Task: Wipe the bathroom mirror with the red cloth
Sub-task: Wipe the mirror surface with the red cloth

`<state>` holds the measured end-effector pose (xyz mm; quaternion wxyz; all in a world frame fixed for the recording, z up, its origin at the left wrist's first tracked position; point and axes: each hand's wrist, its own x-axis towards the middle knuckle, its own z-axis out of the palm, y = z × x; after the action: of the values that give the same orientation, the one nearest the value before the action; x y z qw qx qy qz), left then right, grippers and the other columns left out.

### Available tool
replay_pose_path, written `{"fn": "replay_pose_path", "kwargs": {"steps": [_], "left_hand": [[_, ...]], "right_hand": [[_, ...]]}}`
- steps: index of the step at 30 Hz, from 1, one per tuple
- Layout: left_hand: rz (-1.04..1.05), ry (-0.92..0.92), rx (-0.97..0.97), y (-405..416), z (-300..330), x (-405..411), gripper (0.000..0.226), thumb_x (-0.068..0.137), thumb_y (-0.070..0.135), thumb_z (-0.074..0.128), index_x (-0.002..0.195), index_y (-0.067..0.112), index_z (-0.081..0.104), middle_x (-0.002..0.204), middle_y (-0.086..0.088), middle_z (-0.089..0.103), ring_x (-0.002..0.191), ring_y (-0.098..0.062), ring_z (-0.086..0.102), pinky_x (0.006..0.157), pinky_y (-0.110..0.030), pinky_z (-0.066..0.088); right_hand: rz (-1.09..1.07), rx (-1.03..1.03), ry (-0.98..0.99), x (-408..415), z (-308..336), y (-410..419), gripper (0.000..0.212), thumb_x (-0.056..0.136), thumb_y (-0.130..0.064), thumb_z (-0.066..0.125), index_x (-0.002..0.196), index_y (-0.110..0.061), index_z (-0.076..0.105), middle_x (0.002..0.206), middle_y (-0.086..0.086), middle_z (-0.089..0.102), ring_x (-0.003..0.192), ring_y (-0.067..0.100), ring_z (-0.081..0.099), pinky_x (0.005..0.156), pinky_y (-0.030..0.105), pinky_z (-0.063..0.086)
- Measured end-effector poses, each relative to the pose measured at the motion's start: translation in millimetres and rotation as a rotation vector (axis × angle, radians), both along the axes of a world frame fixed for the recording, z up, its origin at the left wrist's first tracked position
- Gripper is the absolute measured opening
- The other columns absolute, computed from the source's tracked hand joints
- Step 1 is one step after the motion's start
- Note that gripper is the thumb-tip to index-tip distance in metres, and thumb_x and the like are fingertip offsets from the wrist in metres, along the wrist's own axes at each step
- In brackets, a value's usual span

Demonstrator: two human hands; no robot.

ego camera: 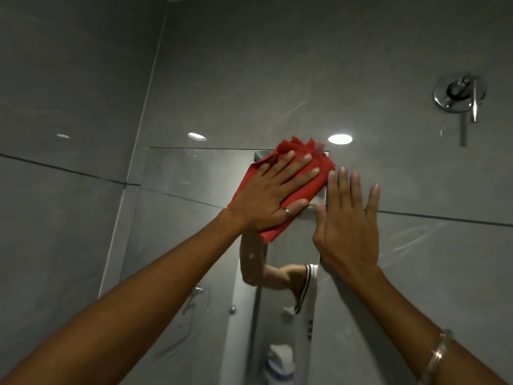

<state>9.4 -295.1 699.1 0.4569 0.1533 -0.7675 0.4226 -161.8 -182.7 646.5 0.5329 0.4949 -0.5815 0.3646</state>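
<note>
The bathroom mirror (183,179) hangs on the grey tiled wall, its top edge near mid-frame. My left hand (273,194) lies flat with fingers spread on the red cloth (302,187), pressing it against the mirror's upper right corner. A ring shows on its thumb. My right hand (348,226) is flat and open against the wall just right of the mirror's right edge, holding nothing. Its thumb nearly touches my left thumb. An arm and a striped sleeve are reflected in the glass below the cloth.
A chrome wall tap handle (460,93) sticks out at the upper right. A wall corner (144,107) runs down left of the mirror. Round ceiling lights (340,139) reflect on the glossy tiles. A bracelet sits on my right wrist.
</note>
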Motion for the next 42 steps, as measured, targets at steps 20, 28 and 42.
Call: {"fn": "replay_pose_path", "kwargs": {"steps": [20,28,42], "left_hand": [[-0.067,0.694,0.441,-108,-17,192,0.062,0.109,0.050,0.029,0.165,0.032,0.011,0.174,0.009,0.006,0.161,-0.011,-0.003,0.131,-0.049,-0.003],[-0.048,0.773,0.457,-106,-45,171,0.062,0.109,0.046,0.026,0.165,0.025,0.010,0.174,0.002,0.001,0.161,-0.018,-0.005,0.131,-0.040,-0.011],[-0.067,0.996,0.664,-93,-215,170,0.065,0.106,0.044,0.030,0.164,0.022,0.013,0.174,-0.002,0.006,0.162,-0.024,0.007,0.131,-0.053,0.008]], "right_hand": [[0.037,0.056,0.322,-2,-27,-4,0.072,0.102,-0.051,0.029,0.160,-0.010,0.042,0.171,0.020,0.028,0.159,0.041,0.026,0.124,0.065,0.027],[0.024,0.067,0.309,-1,-29,-4,0.074,0.103,-0.052,0.023,0.162,-0.011,0.038,0.173,0.020,0.023,0.161,0.040,0.020,0.127,0.065,0.025],[0.037,0.050,0.130,-10,-106,-10,0.073,0.109,-0.053,0.016,0.171,-0.015,0.012,0.179,0.016,0.001,0.166,0.037,0.001,0.134,0.057,0.006]]}}
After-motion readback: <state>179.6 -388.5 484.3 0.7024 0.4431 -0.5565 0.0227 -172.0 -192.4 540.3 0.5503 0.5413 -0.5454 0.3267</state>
